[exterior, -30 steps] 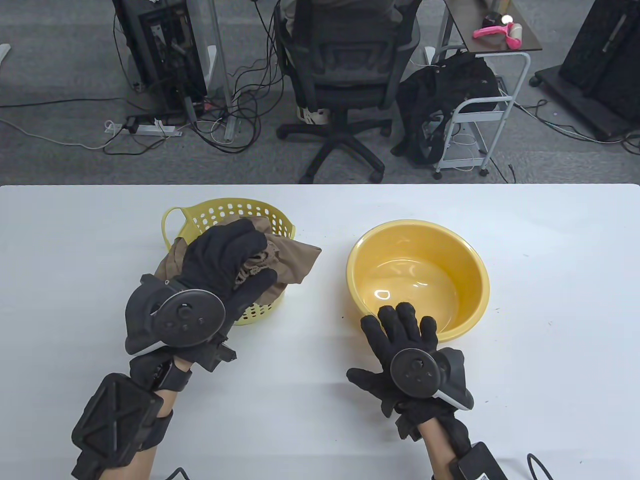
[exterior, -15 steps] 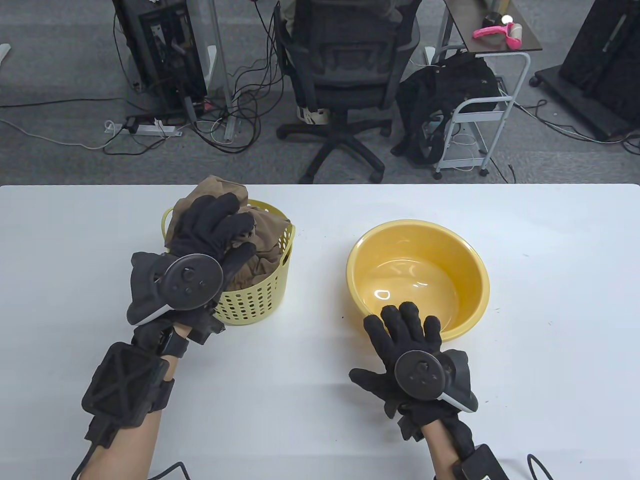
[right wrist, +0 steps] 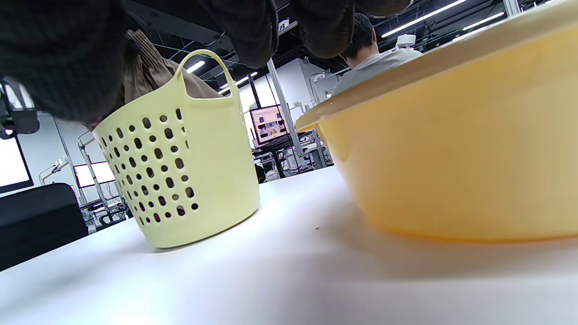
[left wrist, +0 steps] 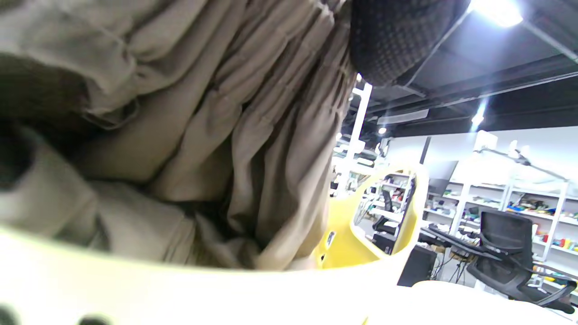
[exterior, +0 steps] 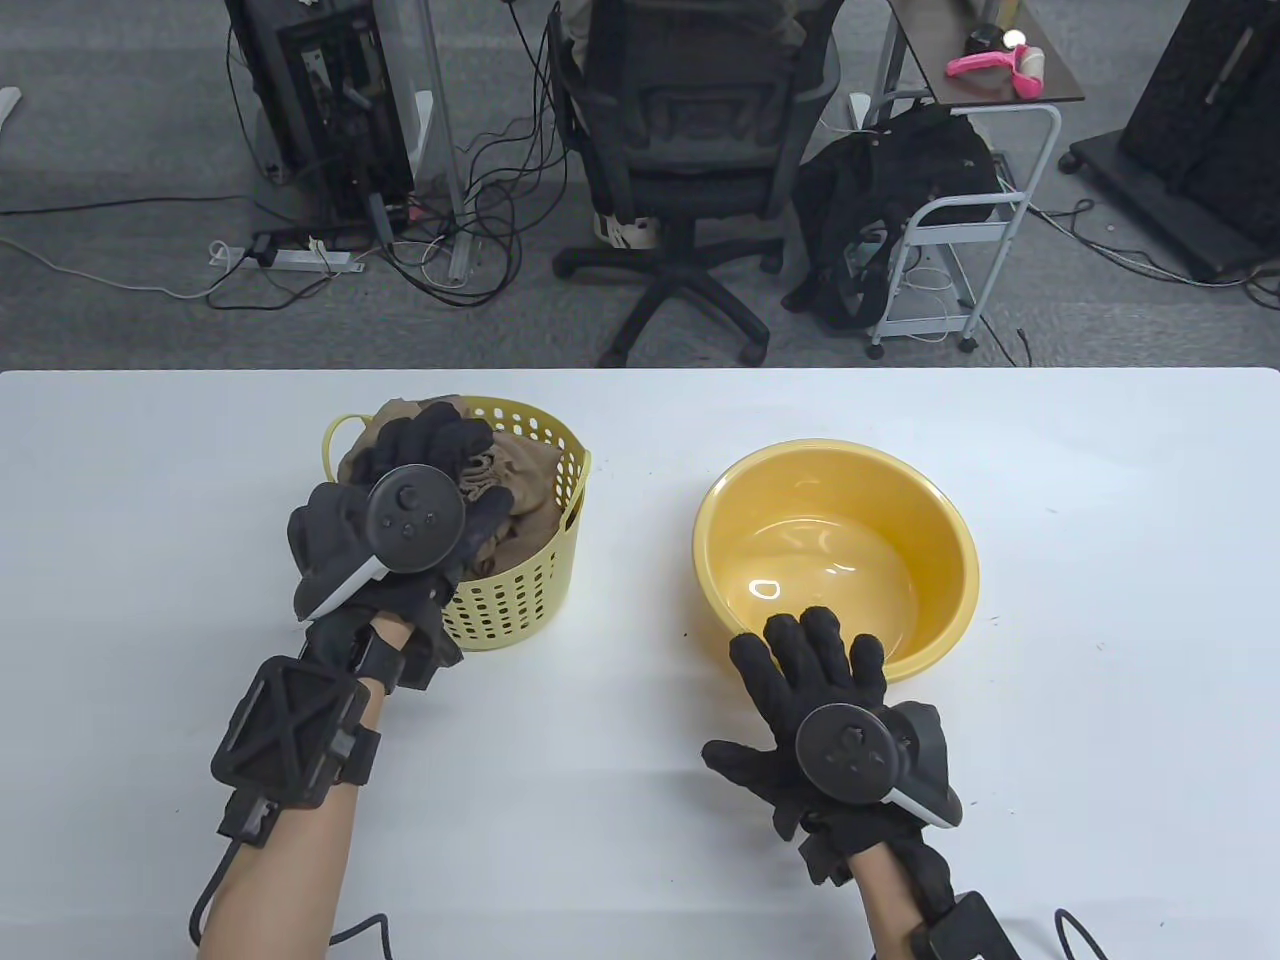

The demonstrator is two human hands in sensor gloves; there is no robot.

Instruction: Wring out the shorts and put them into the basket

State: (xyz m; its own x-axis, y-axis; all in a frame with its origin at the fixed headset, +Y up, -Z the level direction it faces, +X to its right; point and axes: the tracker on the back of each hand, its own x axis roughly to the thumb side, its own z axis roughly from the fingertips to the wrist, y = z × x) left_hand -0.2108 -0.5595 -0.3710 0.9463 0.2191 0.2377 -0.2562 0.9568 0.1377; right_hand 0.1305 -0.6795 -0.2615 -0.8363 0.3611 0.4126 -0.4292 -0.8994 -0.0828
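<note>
Left grip (exterior: 425, 480) clutches shorts (exterior: 525, 475) inside basket (exterior: 520, 590); right grip (exterior: 815, 680) flat, empty.

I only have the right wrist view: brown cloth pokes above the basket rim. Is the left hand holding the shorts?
Observer: Yes. In the table view the left hand has its fingers curled into the shorts, over the basket.
Operator: Are they down inside?
Observer: The left wrist view shows their folds piled behind the basket's near wall.
Operator: Anything in the bowl?
Observer: No cloth in the bowl; the right hand lies flat at its near rim.
</note>
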